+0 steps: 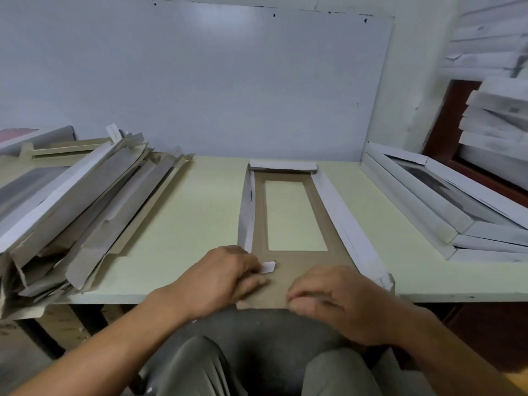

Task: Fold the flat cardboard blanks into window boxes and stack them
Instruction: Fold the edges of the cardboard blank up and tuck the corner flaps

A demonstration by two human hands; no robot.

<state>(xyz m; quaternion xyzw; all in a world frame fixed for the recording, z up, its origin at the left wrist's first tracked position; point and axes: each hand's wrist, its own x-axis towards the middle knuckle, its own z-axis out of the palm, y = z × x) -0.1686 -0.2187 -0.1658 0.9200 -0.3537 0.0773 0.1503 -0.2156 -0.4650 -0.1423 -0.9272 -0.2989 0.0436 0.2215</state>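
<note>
Pale green, the counter (177, 224) runs up to a white board (200, 81) leaning on the wall behind it. Nearest, the person's knees sit under the counter's front edge. Just above them both hands rest on the near end of a cardboard blank (288, 261), brown side up, whose edge hangs slightly over the counter's lip. The left hand (220, 278) has its fingers (254, 280) curled down onto the cardboard, pinching at a small white tab (268, 267) by the fingertips. The right hand (334, 298) has its fingers (303, 295) bent and pressing on the near flap; whether they grip the edge cannot be told.

Beyond the fingers the blank stretches away, with a rectangular window (294, 215) cut through it showing the counter beneath. White side flaps (348, 224) stand partly raised along both long edges, and a short end flap (283, 165) is folded up at the far end.

Left of the fingers, well apart, lies a loose heap of flat blanks (94, 210). Right of them, near the counter's corner, sit finished window boxes (445, 201) in a stack, with more white boxes (497, 118) piled farther back.
</note>
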